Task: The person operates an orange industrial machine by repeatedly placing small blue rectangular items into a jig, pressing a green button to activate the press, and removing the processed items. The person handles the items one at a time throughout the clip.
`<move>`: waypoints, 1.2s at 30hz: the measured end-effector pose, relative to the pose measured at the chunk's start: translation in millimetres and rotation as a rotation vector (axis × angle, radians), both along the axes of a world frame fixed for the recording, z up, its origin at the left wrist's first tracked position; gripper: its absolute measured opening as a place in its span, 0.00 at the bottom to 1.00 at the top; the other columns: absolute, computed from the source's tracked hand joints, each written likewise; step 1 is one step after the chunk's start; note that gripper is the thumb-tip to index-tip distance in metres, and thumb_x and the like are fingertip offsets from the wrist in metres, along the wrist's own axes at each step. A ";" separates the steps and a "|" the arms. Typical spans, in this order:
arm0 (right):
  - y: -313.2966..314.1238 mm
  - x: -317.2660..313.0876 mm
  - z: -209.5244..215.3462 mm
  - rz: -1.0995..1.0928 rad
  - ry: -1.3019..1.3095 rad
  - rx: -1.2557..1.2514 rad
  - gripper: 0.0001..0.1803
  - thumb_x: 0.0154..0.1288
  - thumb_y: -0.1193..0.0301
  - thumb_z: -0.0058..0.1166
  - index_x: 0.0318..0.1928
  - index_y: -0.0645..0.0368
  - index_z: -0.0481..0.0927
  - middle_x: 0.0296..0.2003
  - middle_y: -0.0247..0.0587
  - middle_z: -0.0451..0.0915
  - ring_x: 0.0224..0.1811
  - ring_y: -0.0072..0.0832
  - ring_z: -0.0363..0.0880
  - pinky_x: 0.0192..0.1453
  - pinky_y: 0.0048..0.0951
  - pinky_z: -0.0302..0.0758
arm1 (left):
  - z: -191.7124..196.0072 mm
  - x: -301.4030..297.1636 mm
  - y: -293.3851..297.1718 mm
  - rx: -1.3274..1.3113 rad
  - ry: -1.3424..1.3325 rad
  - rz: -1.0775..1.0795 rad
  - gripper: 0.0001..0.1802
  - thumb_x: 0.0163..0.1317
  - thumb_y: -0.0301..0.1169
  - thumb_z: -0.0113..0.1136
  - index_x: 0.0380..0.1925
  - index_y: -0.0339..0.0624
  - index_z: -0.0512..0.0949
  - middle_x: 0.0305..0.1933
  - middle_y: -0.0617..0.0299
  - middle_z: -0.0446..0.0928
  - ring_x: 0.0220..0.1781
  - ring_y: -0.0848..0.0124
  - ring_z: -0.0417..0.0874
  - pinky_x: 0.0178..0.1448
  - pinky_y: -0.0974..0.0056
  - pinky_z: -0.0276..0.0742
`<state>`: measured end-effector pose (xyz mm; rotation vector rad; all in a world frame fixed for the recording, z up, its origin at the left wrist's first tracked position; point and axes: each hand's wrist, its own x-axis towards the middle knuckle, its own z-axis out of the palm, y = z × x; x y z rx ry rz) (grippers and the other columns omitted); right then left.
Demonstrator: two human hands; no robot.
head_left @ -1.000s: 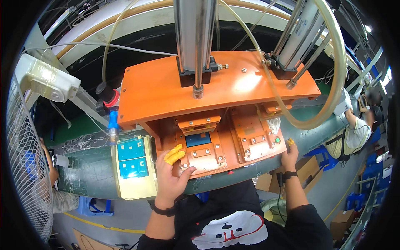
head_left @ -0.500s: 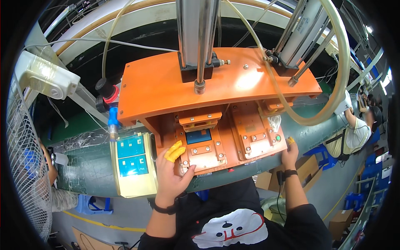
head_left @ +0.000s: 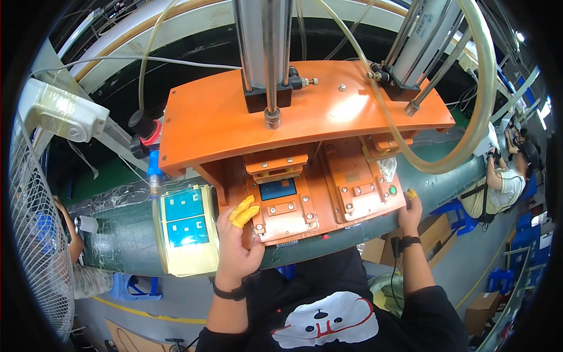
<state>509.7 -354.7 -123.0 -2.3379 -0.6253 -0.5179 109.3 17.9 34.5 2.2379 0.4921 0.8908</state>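
Note:
An orange two-station press stands in front of me. Its left station has a copper-coloured fixture with a blue sheet lying under a raised pressing block. At the front left corner of the base rests my left hand, with yellow finger cots on two outstretched fingers and the thumb apart. My right hand is at the right end of the base, near a green button; a yellow cot covers one fingertip, and its other fingers are partly hidden. No held object shows in either hand.
Left of the press, blue sheets lie on pale yellow backing on the green bench. A wire fan guard is at far left. Clear tubing loops over the right side. Cardboard boxes and another person are at right.
My left thumb has drawn back off the fixture's front toward the base's corner. My right hand stays at the right end. The view has shifted slightly; the pressing block looks unmoved.

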 end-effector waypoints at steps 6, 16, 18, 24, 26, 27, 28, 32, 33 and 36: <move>0.5 -2.1 1.3 0.005 0.004 0.021 0.13 0.67 0.74 0.62 0.50 0.64 0.86 0.57 0.57 0.86 0.61 0.57 0.83 0.69 0.50 0.77 | 1.3 2.7 -0.2 0.076 0.031 0.018 0.33 0.50 0.27 0.64 0.61 0.41 0.81 0.70 0.49 0.79 0.73 0.44 0.73 0.85 0.38 0.55; 4.0 -6.0 21.3 -0.008 0.032 -0.031 0.13 0.64 0.71 0.63 0.47 0.63 0.86 0.53 0.59 0.86 0.58 0.58 0.82 0.64 0.54 0.77 | -2.1 5.1 -5.2 0.080 0.022 0.048 0.29 0.55 0.27 0.64 0.60 0.39 0.80 0.68 0.47 0.79 0.73 0.42 0.72 0.85 0.37 0.55; 3.8 -2.6 28.7 0.007 -0.026 -0.134 0.11 0.64 0.70 0.63 0.43 0.63 0.86 0.46 0.57 0.87 0.53 0.57 0.84 0.58 0.53 0.80 | -1.5 4.9 -5.3 0.077 0.039 0.057 0.28 0.56 0.27 0.63 0.60 0.39 0.80 0.68 0.48 0.79 0.73 0.42 0.72 0.85 0.36 0.53; 22.4 45.8 83.2 0.076 0.228 -0.321 0.13 0.66 0.63 0.63 0.41 0.61 0.86 0.39 0.56 0.86 0.44 0.56 0.85 0.50 0.52 0.83 | 2.0 7.2 -7.9 0.085 0.060 0.056 0.28 0.54 0.27 0.61 0.60 0.39 0.80 0.68 0.48 0.77 0.74 0.43 0.70 0.86 0.35 0.49; 49.0 75.1 96.2 0.148 0.163 -0.307 0.16 0.66 0.64 0.65 0.49 0.60 0.85 0.46 0.57 0.85 0.48 0.56 0.85 0.54 0.52 0.82 | 3.6 7.3 -7.0 0.115 0.079 0.059 0.28 0.54 0.26 0.60 0.59 0.39 0.80 0.68 0.47 0.77 0.74 0.43 0.70 0.87 0.35 0.48; 66.2 91.6 95.9 0.181 0.074 -0.284 0.18 0.66 0.64 0.65 0.51 0.60 0.84 0.47 0.57 0.85 0.50 0.56 0.84 0.55 0.52 0.82 | 6.4 7.6 -7.7 0.103 0.066 0.058 0.28 0.53 0.26 0.58 0.59 0.38 0.80 0.67 0.47 0.78 0.73 0.43 0.71 0.87 0.36 0.47; 79.6 108.1 94.2 0.212 -0.014 -0.263 0.19 0.66 0.64 0.65 0.54 0.60 0.84 0.49 0.57 0.85 0.52 0.56 0.84 0.56 0.53 0.82 | 4.4 7.9 -7.1 0.091 0.049 0.063 0.29 0.53 0.26 0.58 0.58 0.38 0.80 0.67 0.47 0.78 0.73 0.43 0.71 0.87 0.36 0.48; 144.8 169.5 83.6 0.216 -0.037 -0.434 0.22 0.67 0.67 0.65 0.60 0.60 0.82 0.54 0.57 0.84 0.57 0.57 0.83 0.60 0.55 0.81 | 2.7 14.5 -9.5 0.068 -0.032 0.102 0.30 0.50 0.25 0.56 0.57 0.38 0.81 0.64 0.49 0.81 0.69 0.44 0.74 0.85 0.37 0.51; 160.2 179.3 78.7 0.233 -0.042 -0.471 0.21 0.68 0.68 0.64 0.59 0.60 0.82 0.54 0.57 0.85 0.57 0.57 0.84 0.60 0.54 0.81 | 1.8 14.2 -7.7 0.073 -0.035 0.109 0.30 0.50 0.25 0.56 0.57 0.38 0.82 0.64 0.49 0.81 0.68 0.44 0.75 0.84 0.37 0.52; 185.6 202.8 70.7 0.262 -0.074 -0.561 0.20 0.69 0.68 0.63 0.58 0.61 0.83 0.53 0.58 0.86 0.56 0.57 0.84 0.59 0.52 0.81 | 13.8 16.5 -10.5 0.092 -0.056 0.127 0.29 0.47 0.24 0.55 0.54 0.38 0.83 0.62 0.50 0.83 0.65 0.46 0.76 0.83 0.38 0.54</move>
